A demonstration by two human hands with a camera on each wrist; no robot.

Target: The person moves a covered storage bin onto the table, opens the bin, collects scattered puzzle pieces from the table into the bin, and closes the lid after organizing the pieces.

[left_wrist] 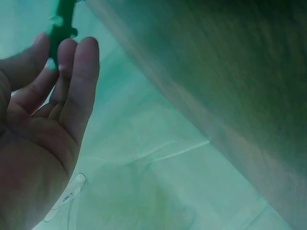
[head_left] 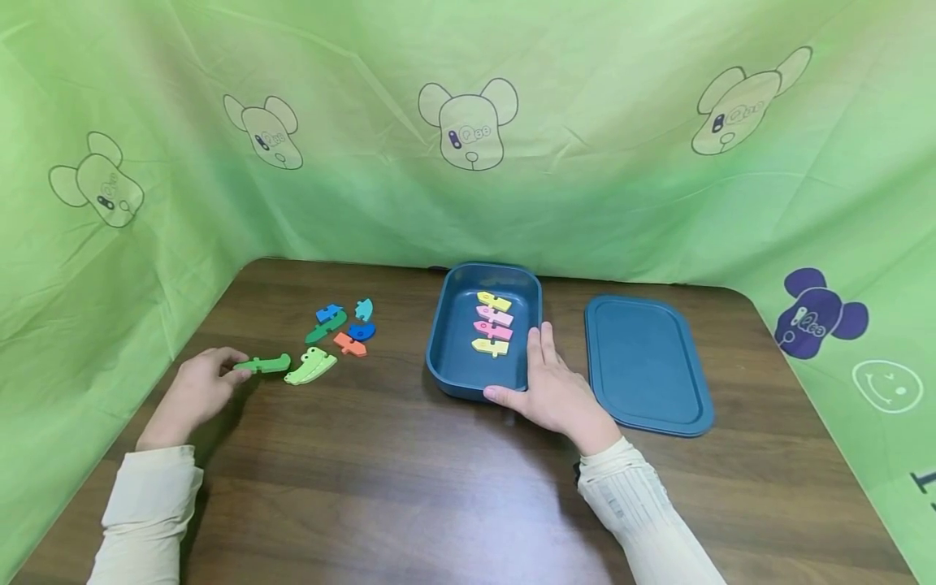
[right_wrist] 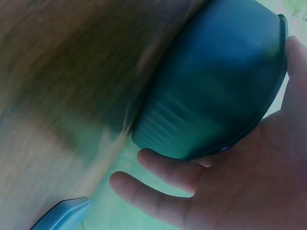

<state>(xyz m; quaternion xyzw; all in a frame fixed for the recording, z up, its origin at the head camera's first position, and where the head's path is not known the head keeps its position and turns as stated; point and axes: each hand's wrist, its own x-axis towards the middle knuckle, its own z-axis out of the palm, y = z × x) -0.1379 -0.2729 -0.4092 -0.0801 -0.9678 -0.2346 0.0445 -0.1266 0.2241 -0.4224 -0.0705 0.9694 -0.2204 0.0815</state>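
My left hand [head_left: 201, 390] pinches the end of a green puzzle piece [head_left: 265, 365] between thumb and fingertips at the table's left. In the left wrist view, the notched edge of the green piece [left_wrist: 61, 24] shows above the fingertips. Just beyond its tip lies a light green crocodile-head piece [head_left: 310, 366]. My right hand [head_left: 559, 394] rests against the near right corner of a blue box [head_left: 439, 375], thumb at the front rim and fingers extended along the right side. Inside the box, several yellow and pink arrow-shaped pieces [head_left: 493, 331] lie in a column.
Loose pieces lie left of the box: dark green [head_left: 326, 327], orange [head_left: 350, 344], dark blue [head_left: 361, 331], blue [head_left: 331, 313] and teal [head_left: 364, 309]. A blue lid [head_left: 647, 366] lies flat on the wooden table [head_left: 395, 487] to the right. Green cloth [head_left: 468, 211] surrounds the table.
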